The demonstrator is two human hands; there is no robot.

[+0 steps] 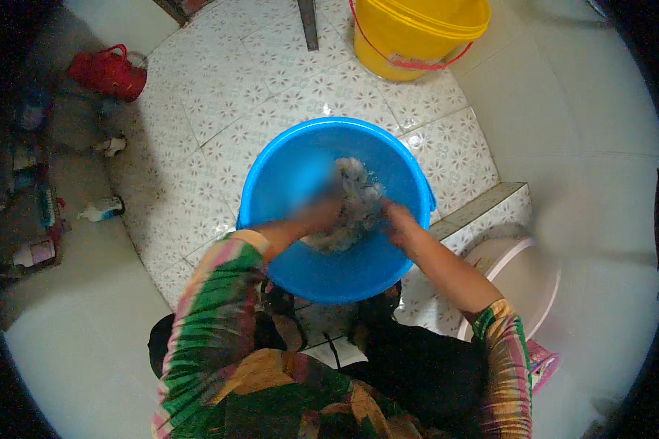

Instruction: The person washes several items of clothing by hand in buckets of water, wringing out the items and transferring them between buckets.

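A round blue plastic tub (335, 291) stands on the floor between my feet. Inside it lies a bunched, wet-looking whitish cloth (357, 192), mostly in the middle of the tub. My left hand (324, 211) reaches in from the left and lies against the cloth's left side; a blur hides its fingers. On the other side, my right hand (400, 224) is at the cloth's right edge with its fingers bent towards it. Motion blur hides whether either hand grips the cloth.
A yellow bucket (406, 49) with a red handle stands ahead to the right. A pale basin (527, 285) sits beyond a low tiled ledge (483, 211). At left are a red jug (110, 74), a white bottle (103, 209) and other bottles. Patterned tiles (208, 110) cover the floor.
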